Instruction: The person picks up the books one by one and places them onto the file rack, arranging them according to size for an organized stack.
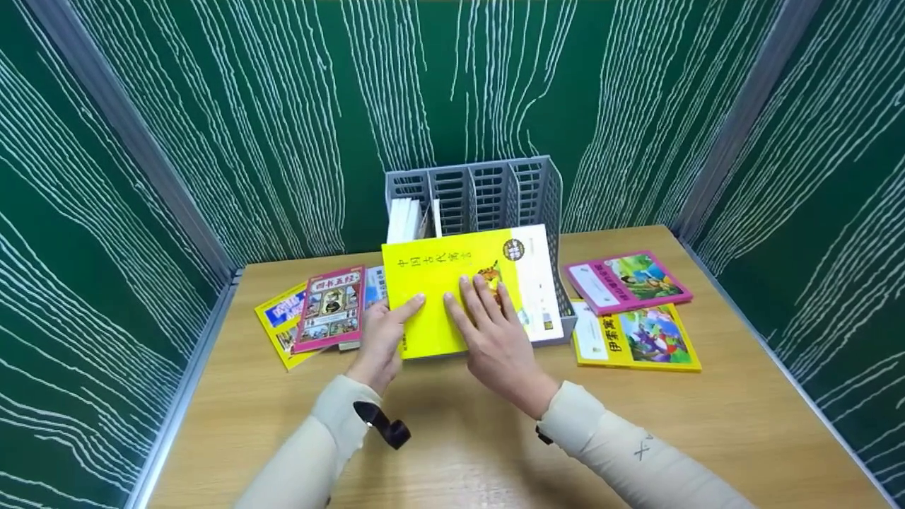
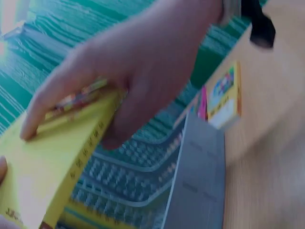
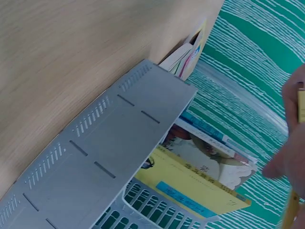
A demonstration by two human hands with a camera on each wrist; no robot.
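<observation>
Both hands hold a yellow book (image 1: 424, 304) with black Chinese characters, its right part white, in front of a grey rack (image 1: 548, 198). My left hand (image 1: 380, 346) grips its left edge, thumb on the cover. Four fingers of my right hand (image 1: 498, 346) lie spread over the cover. In the left wrist view, the right hand (image 2: 147, 57) has its thumb below the edge of the yellow book (image 2: 57, 157), with fingers on top. Behind the book, white-edged books (image 1: 403, 220) stand in the rack's left compartments. Another yellow book (image 3: 190, 179) leans in the rack in the right wrist view.
Left of the rack, a pink book (image 1: 331, 307) overlaps a yellow-and-blue book (image 1: 280, 314), with a blue cover (image 1: 375, 283) beside them. On the right, a pink-edged book (image 1: 629, 281) lies partly over a yellow one (image 1: 640, 339). Green white-lined walls (image 1: 283, 106) enclose the wooden table (image 1: 452, 452).
</observation>
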